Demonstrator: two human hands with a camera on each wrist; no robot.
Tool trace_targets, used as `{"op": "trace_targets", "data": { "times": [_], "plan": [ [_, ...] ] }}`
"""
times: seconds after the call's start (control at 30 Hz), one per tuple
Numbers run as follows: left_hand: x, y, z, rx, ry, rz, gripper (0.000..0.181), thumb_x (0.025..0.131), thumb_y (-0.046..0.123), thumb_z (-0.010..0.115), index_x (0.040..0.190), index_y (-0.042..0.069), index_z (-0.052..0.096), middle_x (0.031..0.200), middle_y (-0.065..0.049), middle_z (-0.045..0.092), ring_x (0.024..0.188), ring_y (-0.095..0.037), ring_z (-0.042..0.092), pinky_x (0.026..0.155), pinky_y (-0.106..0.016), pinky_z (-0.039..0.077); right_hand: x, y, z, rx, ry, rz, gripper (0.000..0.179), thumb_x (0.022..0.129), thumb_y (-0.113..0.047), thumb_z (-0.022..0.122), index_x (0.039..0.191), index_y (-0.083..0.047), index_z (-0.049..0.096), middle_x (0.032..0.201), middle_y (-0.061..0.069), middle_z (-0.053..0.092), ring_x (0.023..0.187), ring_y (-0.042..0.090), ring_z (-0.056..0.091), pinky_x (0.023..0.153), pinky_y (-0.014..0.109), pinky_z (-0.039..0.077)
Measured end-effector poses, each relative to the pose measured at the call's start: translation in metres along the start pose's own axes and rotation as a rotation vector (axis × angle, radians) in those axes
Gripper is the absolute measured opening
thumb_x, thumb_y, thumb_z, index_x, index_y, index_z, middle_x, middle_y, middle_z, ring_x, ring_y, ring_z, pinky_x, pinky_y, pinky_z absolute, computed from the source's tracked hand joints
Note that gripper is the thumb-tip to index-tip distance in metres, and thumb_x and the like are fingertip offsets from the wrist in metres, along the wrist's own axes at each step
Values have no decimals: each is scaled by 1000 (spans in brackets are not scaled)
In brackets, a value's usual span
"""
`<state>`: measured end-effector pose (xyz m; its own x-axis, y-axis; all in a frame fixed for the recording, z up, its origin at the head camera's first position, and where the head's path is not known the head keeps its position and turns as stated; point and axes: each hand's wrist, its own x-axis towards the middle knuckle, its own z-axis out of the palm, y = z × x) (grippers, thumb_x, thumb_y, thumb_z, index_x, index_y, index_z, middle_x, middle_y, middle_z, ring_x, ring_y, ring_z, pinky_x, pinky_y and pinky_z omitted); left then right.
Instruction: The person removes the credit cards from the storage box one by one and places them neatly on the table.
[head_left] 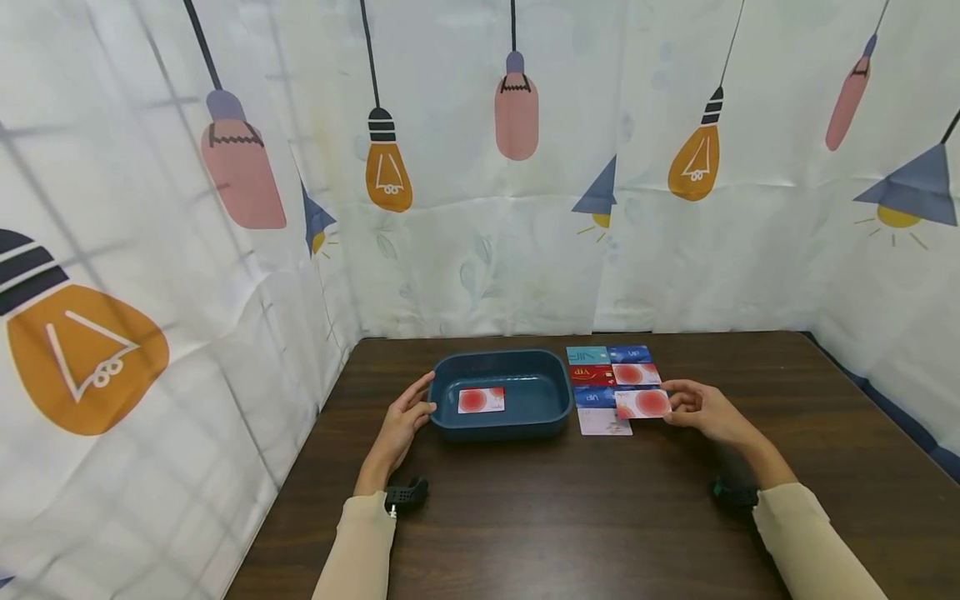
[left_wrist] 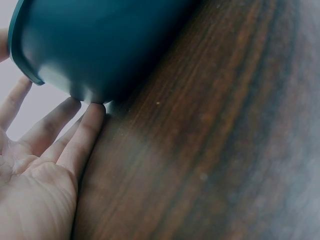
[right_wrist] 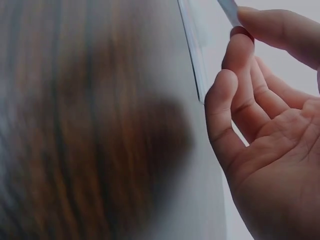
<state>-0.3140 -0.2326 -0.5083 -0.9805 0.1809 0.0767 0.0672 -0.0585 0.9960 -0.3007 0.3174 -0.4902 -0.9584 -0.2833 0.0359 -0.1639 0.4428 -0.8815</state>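
Note:
A dark blue rectangular tray [head_left: 498, 431] stands on the table, with a white card with a red circle [head_left: 482, 400] lying in it. My left hand [head_left: 401, 425] touches the tray's left side. In the left wrist view, extended fingers [left_wrist: 87, 132] rest against the outer wall. My right hand [head_left: 705, 410] pinches the right end of another red-circle card [head_left: 642, 404] between thumb and fingers. This card overlaps the lower part of the card group. In the right wrist view only the held card's edge [right_wrist: 229, 11] shows, between the thumb and a fingertip.
Right of the tray, cards lie in two columns: a teal card [head_left: 588, 356], a red card [head_left: 592, 375], a blue card [head_left: 594, 397], a pale card [head_left: 605, 423], another blue card [head_left: 628, 354] and a red-circle card [head_left: 636, 374]. Patterned curtains [head_left: 480, 250] surround the brown table [head_left: 555, 517].

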Motion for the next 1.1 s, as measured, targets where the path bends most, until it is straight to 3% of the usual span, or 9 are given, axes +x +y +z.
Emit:
{"op": "trace_targets", "data": {
  "times": [0.47, 1.1],
  "plan": [
    [-1, 0, 0, 18, -7, -3, 58, 102, 8, 55, 156, 23, 44, 162, -14, 39, 147, -34, 40, 95, -17, 49, -7, 9, -13, -4, -73, 37, 59, 94, -10, 71, 141, 14, 43, 97, 6, 67, 74, 10, 60, 64, 26, 51],
    [-1, 1, 0, 6, 2, -3, 58, 101, 8, 56, 156, 22, 44, 161, -17, 41, 144, -36, 43, 95, -18, 51, -9, 11, -19, -30, -127, 46, 61, 93, -10, 71, 141, 14, 43, 102, 17, 66, 77, 11, 59, 64, 26, 50]
  ]
}}
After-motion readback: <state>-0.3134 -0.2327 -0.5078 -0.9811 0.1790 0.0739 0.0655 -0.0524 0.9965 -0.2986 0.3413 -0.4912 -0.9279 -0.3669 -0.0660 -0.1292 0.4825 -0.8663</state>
